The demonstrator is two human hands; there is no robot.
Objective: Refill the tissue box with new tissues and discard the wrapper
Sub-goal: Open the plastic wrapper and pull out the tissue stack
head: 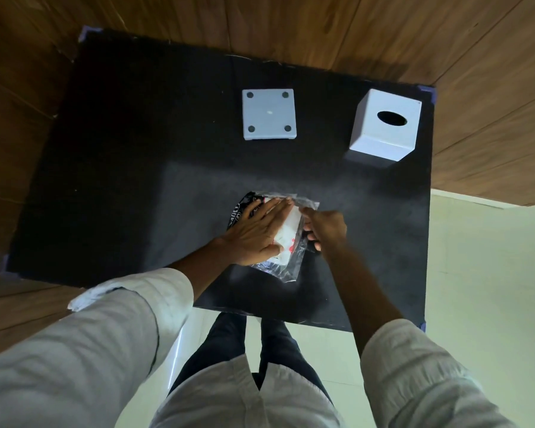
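Table edges: the black matte square table (112, 168) has blue tape at its corners; wooden floor lies beyond the far and left edges, pale tile at the right and near side.
Open room: the left half of the tabletop is bare; a wide dark strip separates the pack from the two white pieces at the far side.
Box parts: the white square base plate with four dark round feet (269, 114) lies flat at far centre; the white cube tissue box cover with an oval slot (385, 125) stands well apart, near the far right corner.
Tissue pack: the clear crinkled plastic wrapper holding white tissues (286, 242) lies near the front centre.
Writing: red marks and white letters on black show on the wrapper, unreadable.
Left hand (255, 231): flat, fingers spread together, pressing the pack down.
Right hand (323, 227): curled, fingertips pinching the wrapper's right edge.
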